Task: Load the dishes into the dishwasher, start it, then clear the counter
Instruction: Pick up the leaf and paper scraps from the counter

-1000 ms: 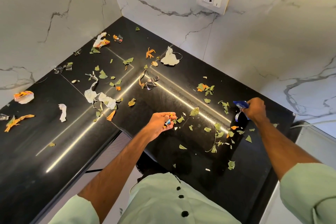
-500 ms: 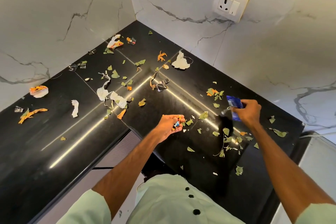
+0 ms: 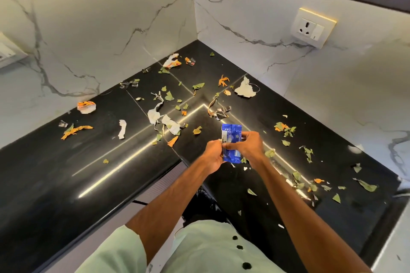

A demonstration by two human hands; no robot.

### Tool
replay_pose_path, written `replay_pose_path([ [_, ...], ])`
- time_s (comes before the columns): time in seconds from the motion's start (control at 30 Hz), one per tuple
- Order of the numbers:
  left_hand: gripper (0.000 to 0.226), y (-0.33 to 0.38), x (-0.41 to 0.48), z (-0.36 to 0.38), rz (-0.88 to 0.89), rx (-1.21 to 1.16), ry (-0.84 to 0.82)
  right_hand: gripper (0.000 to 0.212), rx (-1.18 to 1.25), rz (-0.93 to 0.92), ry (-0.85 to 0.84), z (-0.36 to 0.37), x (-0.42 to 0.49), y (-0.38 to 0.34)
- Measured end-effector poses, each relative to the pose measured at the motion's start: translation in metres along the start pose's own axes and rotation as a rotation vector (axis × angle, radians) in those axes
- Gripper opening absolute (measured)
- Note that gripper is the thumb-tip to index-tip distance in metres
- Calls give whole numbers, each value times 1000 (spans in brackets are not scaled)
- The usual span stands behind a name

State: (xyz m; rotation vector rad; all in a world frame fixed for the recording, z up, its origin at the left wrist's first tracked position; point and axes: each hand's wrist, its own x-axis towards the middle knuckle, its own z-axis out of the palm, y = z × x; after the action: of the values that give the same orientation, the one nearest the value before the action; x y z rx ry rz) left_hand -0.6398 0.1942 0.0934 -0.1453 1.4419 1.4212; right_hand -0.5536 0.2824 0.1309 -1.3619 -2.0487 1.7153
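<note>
Wrapper [image 3: 231, 133] in L grip [image 3: 212, 155], R grip [image 3: 249, 146]

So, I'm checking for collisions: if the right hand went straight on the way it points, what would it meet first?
The right hand points up-left at the left hand, which pinches the same blue wrapper. It would likely meet that hand first; they look almost touching.

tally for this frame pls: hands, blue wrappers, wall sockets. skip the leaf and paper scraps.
hands: 2, left hand and right hand
blue wrapper: 1, pinched between both hands
wall sockets: 2, right socket and left socket, which the frame edge cuts off
total: 5
</note>
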Motion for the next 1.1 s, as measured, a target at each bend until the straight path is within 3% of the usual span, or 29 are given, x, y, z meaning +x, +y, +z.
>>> replay_pose_path([
  [0.23,36,6,-1,-14,29,-93,79,27,-192,-15,77,26,-2,-15],
  [0.43,50,19,8,-26,94,-89,55,15,-186,-105,185,54,6,-28],
  [0.57,45,32,19,-42,148,42,-48,13,-186,-99,218,78,18,-37],
  [0.7,36,57,28,-71,195,170,-33,19,-223,-113,283,109,31,-48],
  [0.8,27,79,37,-98,227,268,2,8,-158,-117,222,132,38,-59],
  [0.97,17,103,61,-140,325,433,88,17,207,-71,-22,162,38,-70],
  [1.1,26,103,70,-163,338,487,100,15,391,-31,-122,166,34,-71],
])
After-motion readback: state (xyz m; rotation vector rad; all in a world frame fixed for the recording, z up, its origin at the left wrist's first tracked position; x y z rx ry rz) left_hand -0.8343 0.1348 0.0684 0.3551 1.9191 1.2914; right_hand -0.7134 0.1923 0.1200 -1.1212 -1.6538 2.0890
